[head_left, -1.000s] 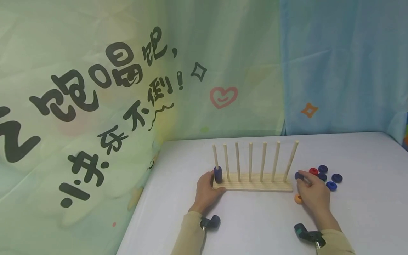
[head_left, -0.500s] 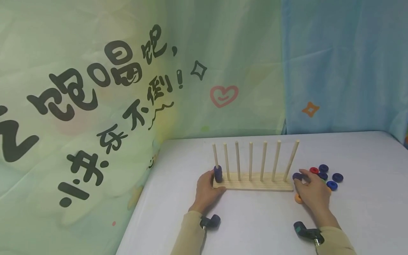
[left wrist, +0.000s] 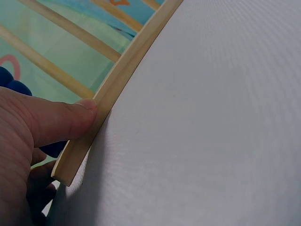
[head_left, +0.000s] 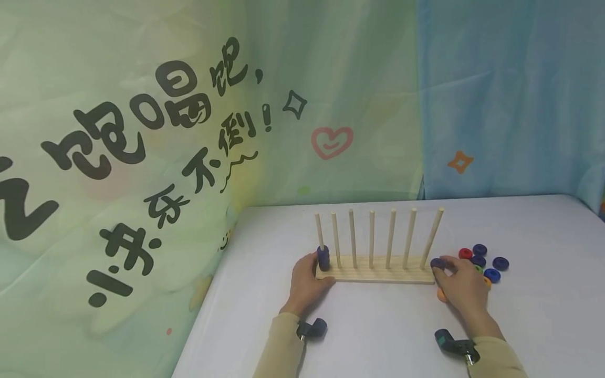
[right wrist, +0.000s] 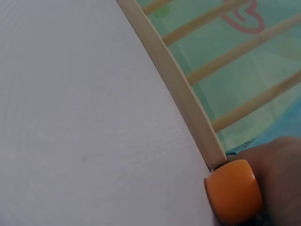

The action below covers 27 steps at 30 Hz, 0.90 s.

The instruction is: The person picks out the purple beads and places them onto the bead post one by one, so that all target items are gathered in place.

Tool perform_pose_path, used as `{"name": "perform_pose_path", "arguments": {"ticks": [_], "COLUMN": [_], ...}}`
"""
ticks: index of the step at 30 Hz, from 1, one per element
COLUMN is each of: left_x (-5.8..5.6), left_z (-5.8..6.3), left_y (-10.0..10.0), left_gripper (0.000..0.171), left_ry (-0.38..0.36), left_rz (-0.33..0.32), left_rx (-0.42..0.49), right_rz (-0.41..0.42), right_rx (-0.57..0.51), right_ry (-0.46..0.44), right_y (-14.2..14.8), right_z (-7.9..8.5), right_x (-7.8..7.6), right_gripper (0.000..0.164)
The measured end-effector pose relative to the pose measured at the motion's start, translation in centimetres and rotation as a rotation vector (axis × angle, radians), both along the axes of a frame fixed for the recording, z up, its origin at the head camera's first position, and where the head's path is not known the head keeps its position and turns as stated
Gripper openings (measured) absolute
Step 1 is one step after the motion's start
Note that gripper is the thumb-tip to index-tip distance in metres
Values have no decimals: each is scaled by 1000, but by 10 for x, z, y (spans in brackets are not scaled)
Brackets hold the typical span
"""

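A pale wooden pegboard with a row of upright pegs stands on the white table. My left hand grips its left end; in the left wrist view the thumb presses the base's front edge. Dark blue rings are stacked on the leftmost peg, and the other pegs are bare. Between thumb and fingers, my right hand pinches a dark blue ring right beside the base's right end. An orange ring lies near that hand, partly covered by it in the head view.
Behind and right of my right hand lie loose rings: a red ring, several blue ones such as a blue ring, and partly hidden green and orange ones. A printed curtain hangs along the table's back and left.
My right hand has shifted slightly left with the dark blue ring, from beside the loose rings to the base's right end. My left hand has stayed on the pegboard.
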<state>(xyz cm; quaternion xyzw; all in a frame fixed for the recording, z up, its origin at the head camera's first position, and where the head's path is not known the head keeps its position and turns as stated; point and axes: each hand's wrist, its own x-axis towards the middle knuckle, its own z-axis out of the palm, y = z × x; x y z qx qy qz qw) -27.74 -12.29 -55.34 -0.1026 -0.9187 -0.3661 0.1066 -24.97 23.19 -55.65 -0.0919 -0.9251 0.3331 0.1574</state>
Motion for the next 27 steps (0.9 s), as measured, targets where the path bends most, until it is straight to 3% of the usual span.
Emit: {"name": "perform_pose_path", "arguments": {"ticks": [8, 19, 27], "left_x": [-1, -1, -1], "left_z": [-3, -2, -3], "left_y": [0, 0, -1], "left_gripper": [71, 70, 70], "left_ry": [16, 17, 21], "left_rz": [3, -14, -3], "left_rx": [1, 2, -4], "right_rz": [-75, -168, -208], "right_rx": [-56, -171, -229], "right_ry": [-37, 18, 121], "right_y": [0, 0, -5], "right_z": [2, 12, 28], "right_x": [0, 5, 11], "right_gripper": [44, 44, 33]}}
